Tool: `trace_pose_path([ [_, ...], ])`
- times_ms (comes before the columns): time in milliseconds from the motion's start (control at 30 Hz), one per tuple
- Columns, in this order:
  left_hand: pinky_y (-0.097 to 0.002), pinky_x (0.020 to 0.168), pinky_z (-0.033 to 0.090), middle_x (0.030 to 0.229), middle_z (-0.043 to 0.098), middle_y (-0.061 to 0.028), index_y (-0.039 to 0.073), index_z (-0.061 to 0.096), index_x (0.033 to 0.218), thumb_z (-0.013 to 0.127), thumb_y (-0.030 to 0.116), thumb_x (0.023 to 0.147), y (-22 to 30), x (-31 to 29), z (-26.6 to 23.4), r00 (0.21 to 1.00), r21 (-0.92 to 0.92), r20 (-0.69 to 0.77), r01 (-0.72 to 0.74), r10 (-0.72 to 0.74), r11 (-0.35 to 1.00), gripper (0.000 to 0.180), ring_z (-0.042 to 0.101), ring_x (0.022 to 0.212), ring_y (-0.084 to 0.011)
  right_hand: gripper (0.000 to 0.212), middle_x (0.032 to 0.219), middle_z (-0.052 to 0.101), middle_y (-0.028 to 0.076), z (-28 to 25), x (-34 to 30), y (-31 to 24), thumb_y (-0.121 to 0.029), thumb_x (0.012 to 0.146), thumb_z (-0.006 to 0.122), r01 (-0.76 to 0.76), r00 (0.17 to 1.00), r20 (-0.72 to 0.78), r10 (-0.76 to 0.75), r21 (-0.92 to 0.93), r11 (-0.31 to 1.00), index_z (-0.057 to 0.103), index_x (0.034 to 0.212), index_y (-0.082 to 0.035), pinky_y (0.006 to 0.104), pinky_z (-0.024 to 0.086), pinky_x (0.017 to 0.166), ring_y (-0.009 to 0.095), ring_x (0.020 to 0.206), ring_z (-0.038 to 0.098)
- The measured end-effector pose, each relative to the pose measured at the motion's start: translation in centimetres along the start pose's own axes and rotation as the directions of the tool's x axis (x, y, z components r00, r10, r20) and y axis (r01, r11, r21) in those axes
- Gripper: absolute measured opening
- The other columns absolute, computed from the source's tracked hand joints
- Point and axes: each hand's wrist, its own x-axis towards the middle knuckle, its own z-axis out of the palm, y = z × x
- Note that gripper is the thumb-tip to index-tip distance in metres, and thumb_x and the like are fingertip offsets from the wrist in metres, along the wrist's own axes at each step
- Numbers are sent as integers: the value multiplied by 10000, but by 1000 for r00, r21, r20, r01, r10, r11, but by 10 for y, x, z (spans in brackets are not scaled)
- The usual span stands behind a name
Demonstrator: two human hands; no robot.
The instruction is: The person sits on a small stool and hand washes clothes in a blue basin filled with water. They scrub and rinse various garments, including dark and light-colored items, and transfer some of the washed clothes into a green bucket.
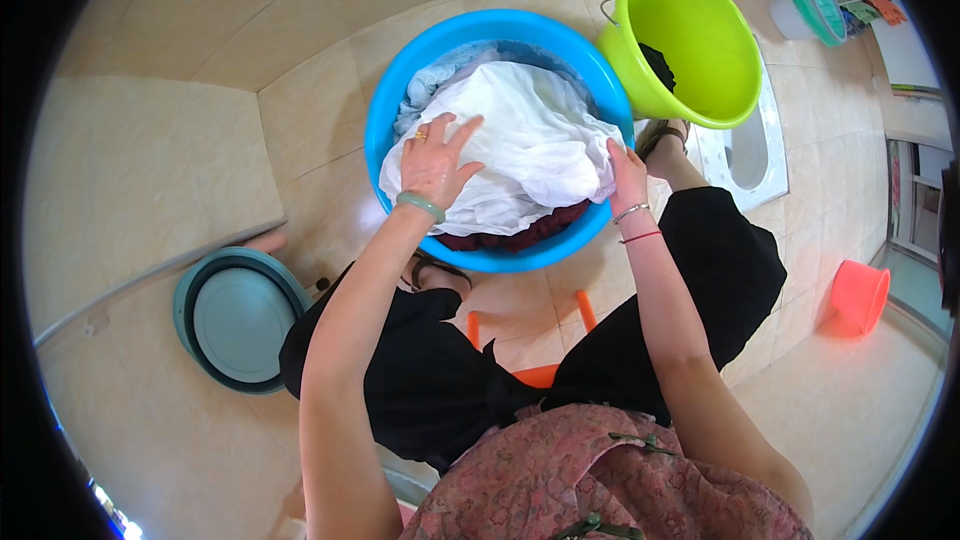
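Observation:
A round blue basin (385,90) stands on the floor between my feet, filled with wet laundry. On top lies a bunched white cloth garment (530,130), with dark red fabric (520,233) showing along the near side and pale bluish fabric (435,80) at the far left. My left hand (436,162) rests on the left part of the white garment, its fingers spread. At the basin's right side, my right hand (627,176) pinches the edge of the same garment between thumb and fingers.
A lime green bucket (705,50) with dark cloth inside stands beyond the basin to the right, by a white squat toilet (750,155). A grey-green basin (238,325) leans at left. An orange stool (537,376) is under me; a coral bucket (860,297) sits far right.

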Motion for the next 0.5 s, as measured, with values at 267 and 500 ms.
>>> trace_pose_path([
  [267, -388, 683, 491, 801, 672, -106, 142, 697, 976, 673, 196, 867, 15, 28, -2, 905, -364, -127, 337, -405, 868, 124, 646, 767, -272, 630, 1150, 621, 151, -5, 1, 6, -285, 845, 735, 164, 954, -196, -226, -288, 943, 487, 1307, 65, 309, 484, 869, 199, 1021, 600],
  [500, -314, 645, 485, 775, 650, -47, 104, 657, 1082, 625, 81, 911, 23, 5, -1, 834, -551, -197, 340, -515, 762, 176, 626, 730, -181, 449, 1162, 632, 136, 9, -30, 19, -307, 832, 750, 557, 819, 491, -296, -805, 206, 642, 1115, 24, 326, 497, 898, 209, 1038, 610],
])
